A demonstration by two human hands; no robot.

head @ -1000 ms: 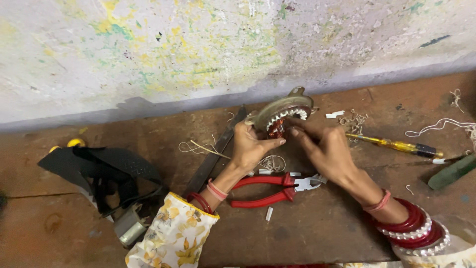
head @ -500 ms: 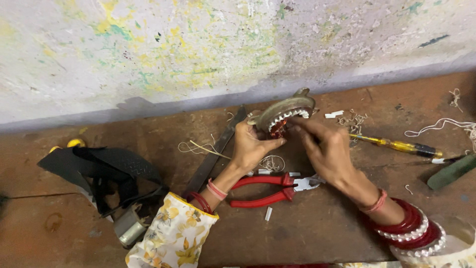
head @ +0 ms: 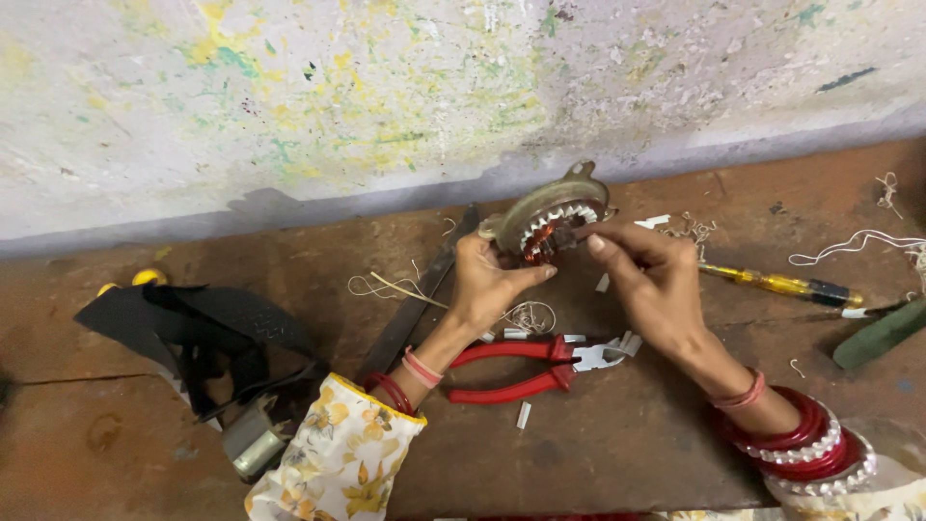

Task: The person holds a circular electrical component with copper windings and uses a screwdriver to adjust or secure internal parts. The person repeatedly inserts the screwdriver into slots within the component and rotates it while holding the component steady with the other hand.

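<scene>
Red metal: pliers (head: 526, 369) flat on the table (head: 627, 453) just below both hands, handles toward the left wrist, close enough to pick up at once.
White bits: small cut sleeve pieces (head: 617, 345) scattered beside the pliers' nose, under the right hand.
Left hand (head: 490, 285): closed around the lower edge of the motor stator (head: 555, 220), propping it tilted off the table so its face shows.
Right hand (head: 656, 280): fingertips pinched narrow at the copper windings, likely seating a slip in a slot.
Stator: between both hands, raised, touching each.
Right of hands: yellow screwdriver (head: 772, 285) lying apart.
Left of hands: dark flat bar (head: 415, 304), black cloth (head: 193, 323).
Beyond: stained wall (head: 386, 87).
</scene>
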